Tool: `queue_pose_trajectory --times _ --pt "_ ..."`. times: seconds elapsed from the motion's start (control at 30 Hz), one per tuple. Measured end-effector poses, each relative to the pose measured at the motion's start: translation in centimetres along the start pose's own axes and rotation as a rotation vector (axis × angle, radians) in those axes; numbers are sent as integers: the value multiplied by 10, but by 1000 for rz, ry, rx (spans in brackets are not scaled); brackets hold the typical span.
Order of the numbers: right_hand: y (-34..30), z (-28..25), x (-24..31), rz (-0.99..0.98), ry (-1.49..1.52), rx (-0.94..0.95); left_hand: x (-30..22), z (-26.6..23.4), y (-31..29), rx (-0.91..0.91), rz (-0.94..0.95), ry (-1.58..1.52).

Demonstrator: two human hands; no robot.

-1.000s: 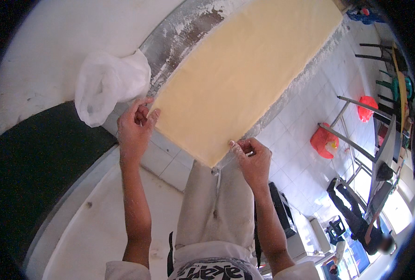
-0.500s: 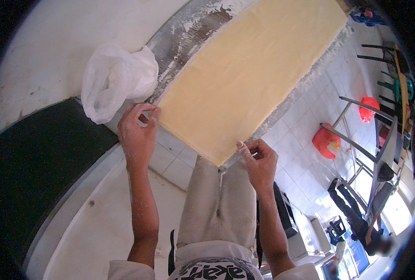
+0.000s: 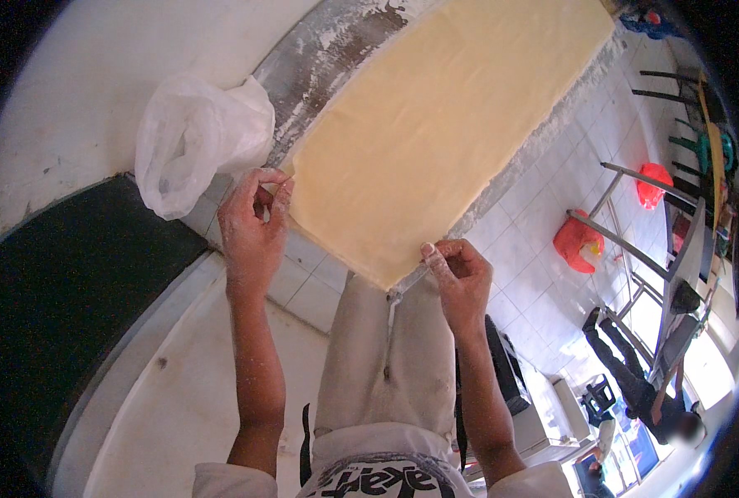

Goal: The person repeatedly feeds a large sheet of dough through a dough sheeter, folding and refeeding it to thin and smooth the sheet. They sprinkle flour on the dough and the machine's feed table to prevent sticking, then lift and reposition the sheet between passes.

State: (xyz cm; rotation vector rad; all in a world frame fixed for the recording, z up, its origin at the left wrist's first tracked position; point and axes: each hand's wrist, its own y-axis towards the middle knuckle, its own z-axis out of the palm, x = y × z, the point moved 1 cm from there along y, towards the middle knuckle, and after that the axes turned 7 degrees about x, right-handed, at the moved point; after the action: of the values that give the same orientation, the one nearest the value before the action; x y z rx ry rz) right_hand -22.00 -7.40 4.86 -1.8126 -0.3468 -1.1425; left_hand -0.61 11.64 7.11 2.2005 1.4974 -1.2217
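A wide, pale yellow dough sheet (image 3: 436,124) lies flat on a floured metal tabletop (image 3: 328,62), its near end towards me. At its near left corner my left hand (image 3: 253,228) pinches the dough edge between thumb and fingertips. My right hand (image 3: 465,286) is closed in a pinch at the near right edge, thumb against the fingers; the bit of dough between them is mostly hidden. Flour whitens the fingers of both hands. Just beyond my left hand stands a white plastic bag (image 3: 195,141) with its mouth gaping.
A dark green panel (image 3: 79,307) lies at the left, beside a pale wall (image 3: 120,50). White floor tiles (image 3: 527,266) show at the right, with red bags (image 3: 581,241) and a metal-framed table (image 3: 627,245). Another person (image 3: 635,365) is at the far right.
My left fingers have moved slightly up and right and closed on the dough's corner. My right hand has shifted a little upward, still pinched at the edge.
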Motion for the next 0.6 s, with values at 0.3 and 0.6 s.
queue_pose_trajectory --times 0.3,0.6 --pt "-4 8 -13 252 400 78 2 -7 8 155 -138 -34" --pt "-22 14 8 -86 -274 278 -4 -12 18 242 -201 -291"
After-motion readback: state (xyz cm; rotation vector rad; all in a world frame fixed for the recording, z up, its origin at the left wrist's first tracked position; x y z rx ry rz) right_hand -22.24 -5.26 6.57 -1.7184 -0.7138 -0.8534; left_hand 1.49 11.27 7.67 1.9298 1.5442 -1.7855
